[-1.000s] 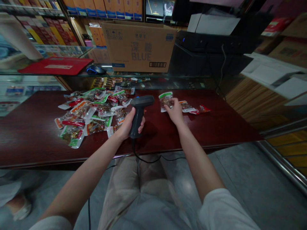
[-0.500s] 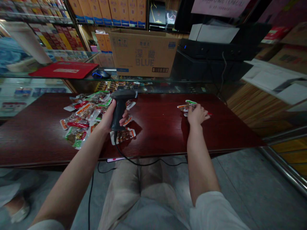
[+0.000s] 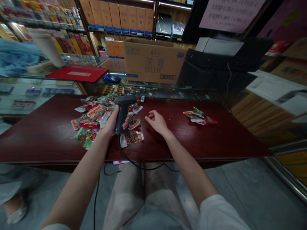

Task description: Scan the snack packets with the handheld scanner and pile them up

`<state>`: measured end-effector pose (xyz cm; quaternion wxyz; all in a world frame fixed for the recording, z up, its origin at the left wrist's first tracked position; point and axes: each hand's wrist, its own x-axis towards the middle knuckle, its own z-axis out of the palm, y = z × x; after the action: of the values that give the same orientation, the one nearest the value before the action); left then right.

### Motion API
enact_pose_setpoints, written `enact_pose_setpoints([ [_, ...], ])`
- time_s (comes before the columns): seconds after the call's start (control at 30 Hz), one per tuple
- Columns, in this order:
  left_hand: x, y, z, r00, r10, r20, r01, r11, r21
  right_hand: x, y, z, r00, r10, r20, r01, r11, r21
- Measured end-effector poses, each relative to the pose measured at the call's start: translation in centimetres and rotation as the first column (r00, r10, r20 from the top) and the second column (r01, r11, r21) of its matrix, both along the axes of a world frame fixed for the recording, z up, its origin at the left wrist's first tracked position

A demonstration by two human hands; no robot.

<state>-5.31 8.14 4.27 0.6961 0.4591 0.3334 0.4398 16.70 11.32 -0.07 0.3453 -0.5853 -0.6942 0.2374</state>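
Note:
My left hand (image 3: pixel 112 123) is wrapped round the handle of a black barcode scanner (image 3: pixel 122 115), held above the table with its head pointing right. Behind and beside it lies a pile of small clear snack packets (image 3: pixel 96 113) with orange, green and red labels. One orange-edged packet (image 3: pixel 134 137) rests at the pile's near right side. My right hand (image 3: pixel 157 122) hovers over the table just right of the pile, empty, its fingers apart. Farther right, a small heap of packets (image 3: pixel 199 116) lies by itself on the dark red tabletop (image 3: pixel 165 143).
A glass counter behind the table bears a cardboard box (image 3: pixel 154 62), a red mat (image 3: pixel 78 73), a computer mouse (image 3: pixel 111 78) and a black machine (image 3: pixel 216 64). The scanner's cable (image 3: pixel 134 164) drops over the table's front edge. Another person's foot (image 3: pixel 18 210) shows at lower left.
My right hand has let go of a packet at the right-hand heap and moved left towards the pile. My left hand still holds the scanner; the camera view has shifted slightly.

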Motion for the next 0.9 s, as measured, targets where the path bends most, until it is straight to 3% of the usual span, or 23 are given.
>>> enact_pose_setpoints([
  [0.17, -0.2, 0.0, 0.0, 0.998, 0.037, 0.044, -0.038, 0.999, 0.012, -5.0, 1.5, -0.3, 0.995, 0.097, -0.007, -0.097, 0.987, -0.128],
  [0.33, -0.1, 0.1, -0.2, 0.998, 0.034, 0.055, -0.033, 0.999, -0.015, -5.7, 2.6, -0.9, 0.997, 0.079, -0.008, -0.080, 0.989, -0.124],
  [0.47, 0.1, 0.1, 0.0, 0.995, 0.018, 0.095, -0.016, 1.000, -0.016, -5.2, 3.3, -1.7, 0.989, 0.091, -0.115, -0.101, 0.991, -0.085],
  [0.63, 0.5, 0.4, -0.1, 0.985, 0.047, 0.166, -0.045, 0.999, -0.015, -1.9, 4.7, -1.9, 0.927, 0.001, -0.374, -0.024, 0.998, -0.058],
  [0.73, 1.2, 0.9, 0.1, 0.993, -0.004, 0.121, 0.003, 1.000, 0.003, 2.0, 5.5, -1.3, 0.828, -0.027, -0.559, 0.033, 0.999, 0.000],
  [0.9, 4.4, 1.9, 1.2, 0.993, -0.115, 0.038, 0.113, 0.993, 0.040, 9.2, 6.0, -0.5, 0.722, -0.053, -0.690, 0.129, 0.990, 0.059],
])
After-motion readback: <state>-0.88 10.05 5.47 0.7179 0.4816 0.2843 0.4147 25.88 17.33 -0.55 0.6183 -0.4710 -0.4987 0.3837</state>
